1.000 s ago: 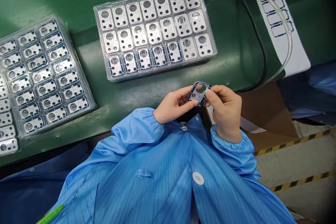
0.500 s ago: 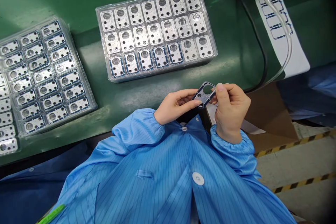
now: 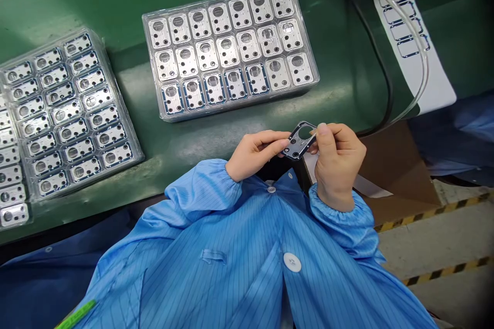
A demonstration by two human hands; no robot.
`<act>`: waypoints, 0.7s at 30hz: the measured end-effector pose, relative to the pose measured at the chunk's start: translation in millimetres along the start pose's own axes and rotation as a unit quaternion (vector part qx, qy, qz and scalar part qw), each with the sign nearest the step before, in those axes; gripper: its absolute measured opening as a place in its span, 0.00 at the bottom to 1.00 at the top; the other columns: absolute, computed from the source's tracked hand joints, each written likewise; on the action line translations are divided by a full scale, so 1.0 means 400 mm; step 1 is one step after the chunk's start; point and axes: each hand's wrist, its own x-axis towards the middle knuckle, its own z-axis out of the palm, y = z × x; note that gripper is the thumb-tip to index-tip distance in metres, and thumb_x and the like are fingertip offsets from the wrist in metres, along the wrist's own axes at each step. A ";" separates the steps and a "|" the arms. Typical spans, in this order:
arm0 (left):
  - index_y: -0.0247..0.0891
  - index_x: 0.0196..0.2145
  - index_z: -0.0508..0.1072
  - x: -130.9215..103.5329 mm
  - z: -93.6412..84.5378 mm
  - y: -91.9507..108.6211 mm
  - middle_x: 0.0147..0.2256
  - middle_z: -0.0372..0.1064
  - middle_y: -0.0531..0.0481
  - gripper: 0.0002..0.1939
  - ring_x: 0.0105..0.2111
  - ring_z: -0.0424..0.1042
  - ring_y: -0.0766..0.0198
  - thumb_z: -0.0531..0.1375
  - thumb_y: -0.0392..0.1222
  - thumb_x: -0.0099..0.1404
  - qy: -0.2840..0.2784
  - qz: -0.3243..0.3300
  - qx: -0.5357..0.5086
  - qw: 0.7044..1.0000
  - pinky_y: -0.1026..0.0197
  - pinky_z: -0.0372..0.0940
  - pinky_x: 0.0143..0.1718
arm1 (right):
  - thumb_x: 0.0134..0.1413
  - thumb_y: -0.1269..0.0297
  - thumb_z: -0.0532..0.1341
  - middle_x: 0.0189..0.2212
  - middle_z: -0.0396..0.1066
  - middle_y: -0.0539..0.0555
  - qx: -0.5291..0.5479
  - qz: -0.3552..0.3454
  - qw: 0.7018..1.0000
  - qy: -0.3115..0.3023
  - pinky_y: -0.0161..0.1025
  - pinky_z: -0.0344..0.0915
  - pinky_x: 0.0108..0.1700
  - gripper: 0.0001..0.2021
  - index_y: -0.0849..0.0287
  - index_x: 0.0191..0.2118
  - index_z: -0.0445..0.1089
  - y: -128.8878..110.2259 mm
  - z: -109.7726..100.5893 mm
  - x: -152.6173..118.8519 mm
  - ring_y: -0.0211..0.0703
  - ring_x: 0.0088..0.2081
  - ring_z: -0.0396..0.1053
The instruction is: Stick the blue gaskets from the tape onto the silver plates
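A small metal plate (image 3: 298,146) with one large round hole, smaller holes and a dark blue edging is held up in front of my chest. My left hand (image 3: 254,153) pinches its left edge between thumb and fingers. On the plate's right edge, the thumb and fingertips of my right hand (image 3: 338,162) are closed. Beyond my hands, a clear plastic tray (image 3: 239,98) carries rows of similar plates; several in its nearest row have blue edging, the others are bare silver.
To the left lies another tray (image 3: 136,151) of plates, many blue-edged. A white sheet (image 3: 438,82) with blue frame-shaped pieces rests at the right, crossed by a clear tube (image 3: 424,69). A black cable (image 3: 380,61) runs beside it. Below the table edge stands a cardboard box (image 3: 401,175).
My left thumb has slid from the plate's lower face toward its upper left edge, uncovering the small holes. My right hand keeps its grip, shifted slightly left.
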 end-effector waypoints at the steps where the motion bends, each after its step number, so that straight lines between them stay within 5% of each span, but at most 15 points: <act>1: 0.37 0.43 0.82 0.001 0.001 0.001 0.40 0.78 0.46 0.23 0.33 0.73 0.65 0.64 0.59 0.62 -0.001 -0.004 -0.009 1.000 0.62 0.70 0.37 | 0.61 0.52 0.63 0.19 0.64 0.46 0.002 -0.003 1.000 -0.001 0.38 0.60 0.24 0.15 0.54 0.26 0.68 0.000 0.000 0.000 0.37 0.21 0.61; 14: 0.33 0.31 0.75 0.001 0.007 0.008 0.29 0.73 0.50 0.21 0.30 0.71 0.68 0.66 0.57 0.60 0.024 -0.020 -0.057 0.998 0.63 0.69 0.38 | 0.62 0.58 0.63 0.21 0.64 0.45 0.010 -0.022 0.999 -0.038 0.37 0.59 0.26 0.13 0.55 0.28 0.68 -0.013 0.002 -0.007 0.35 0.22 0.61; 21: 0.35 0.41 0.77 0.005 0.010 0.006 0.36 0.77 0.48 0.21 0.32 0.73 0.68 0.67 0.55 0.60 0.043 0.001 -0.073 0.996 0.64 0.70 0.37 | 0.64 0.57 0.61 0.22 0.62 0.45 -0.012 -0.013 0.997 -0.073 0.34 0.58 0.27 0.15 0.57 0.27 0.66 -0.022 0.003 -0.015 0.32 0.23 0.60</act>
